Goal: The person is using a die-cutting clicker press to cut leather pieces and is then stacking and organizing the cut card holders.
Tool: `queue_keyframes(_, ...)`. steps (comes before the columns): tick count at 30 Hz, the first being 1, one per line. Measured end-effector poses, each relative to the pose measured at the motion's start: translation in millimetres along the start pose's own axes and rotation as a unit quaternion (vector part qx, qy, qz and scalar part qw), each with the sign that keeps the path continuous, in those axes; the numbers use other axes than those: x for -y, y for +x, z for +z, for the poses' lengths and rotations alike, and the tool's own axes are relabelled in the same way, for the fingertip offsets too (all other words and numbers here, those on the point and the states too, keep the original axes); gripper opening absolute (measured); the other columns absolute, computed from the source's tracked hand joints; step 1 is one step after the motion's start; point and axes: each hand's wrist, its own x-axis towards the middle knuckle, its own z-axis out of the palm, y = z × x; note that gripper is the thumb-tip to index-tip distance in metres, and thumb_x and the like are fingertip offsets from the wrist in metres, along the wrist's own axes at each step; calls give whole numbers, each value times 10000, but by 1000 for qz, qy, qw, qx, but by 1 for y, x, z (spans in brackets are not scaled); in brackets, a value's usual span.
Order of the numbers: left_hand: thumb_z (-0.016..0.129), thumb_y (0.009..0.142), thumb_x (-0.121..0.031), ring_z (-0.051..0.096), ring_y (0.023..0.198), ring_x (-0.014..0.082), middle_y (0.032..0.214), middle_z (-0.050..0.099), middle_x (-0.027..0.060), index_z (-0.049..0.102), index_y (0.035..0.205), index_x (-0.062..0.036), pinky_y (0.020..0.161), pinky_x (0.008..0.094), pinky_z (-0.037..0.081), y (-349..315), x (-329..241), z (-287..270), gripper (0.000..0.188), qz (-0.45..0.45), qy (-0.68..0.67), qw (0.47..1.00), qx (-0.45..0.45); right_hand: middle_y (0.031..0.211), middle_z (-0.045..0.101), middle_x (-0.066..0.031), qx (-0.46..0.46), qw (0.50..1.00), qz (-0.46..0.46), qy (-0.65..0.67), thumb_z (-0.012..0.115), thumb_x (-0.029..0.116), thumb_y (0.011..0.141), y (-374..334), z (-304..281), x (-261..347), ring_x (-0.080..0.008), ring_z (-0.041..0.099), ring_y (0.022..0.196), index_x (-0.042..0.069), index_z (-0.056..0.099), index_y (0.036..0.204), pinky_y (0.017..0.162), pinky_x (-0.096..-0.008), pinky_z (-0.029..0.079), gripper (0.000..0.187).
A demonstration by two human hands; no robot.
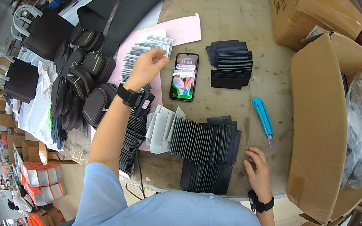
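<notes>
My left hand (147, 67) reaches over a fanned stack of thin white card-like pieces (156, 42). Its fingers curl toward the thumb at the stack's right edge; anything pinched between them is hidden. My right hand (258, 171) rests above the table at the right, holding nothing, thumb and fingers apart. Close to its left lies a long row of overlapping thin black flat pieces (205, 141), with several white ones (159, 128) at the row's left end. Another black stack (205, 178) sits nearer my body. Beyond the row is a fanned black pile (232, 67).
A lit phone (184, 77) lies mid-table. A blue utility knife (263, 119), blade exposed, is at the right beside an open carton (314, 128) holding clear plastic. Black zip cases (82, 70) crowd the left. Pink paper (186, 29) lies under the white stack; a cable (137, 167) hangs in front.
</notes>
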Motion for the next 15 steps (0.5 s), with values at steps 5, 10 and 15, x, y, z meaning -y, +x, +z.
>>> queue_keyframes(5,656,955,-130,679,964,165,1107,715,118,637,1203,39,850,283,523,-14,-40,-24,301,41,-96,995,-1,1330,578,-149,9,1000,-5,-5,640,27,898,-5,-1,2,-304,611,1125,0,632,1182,932,-354,501,285)
queue_keyframes(10,614,961,-45,685,1001,212,1111,704,182,593,1228,58,899,319,536,-107,-171,-80,287,167,-305,935,-72,1309,600,-169,-7,999,-6,-41,650,69,903,-20,-4,14,-355,590,1188,10,637,1184,964,-386,490,288)
queue_keyframes(15,589,964,-295,605,1068,167,1160,658,100,598,1256,-64,979,338,485,-255,-210,-160,373,564,-296,759,-133,1291,614,-147,10,997,-55,-54,639,68,926,-29,5,35,-282,652,1075,2,635,1195,929,-338,525,277)
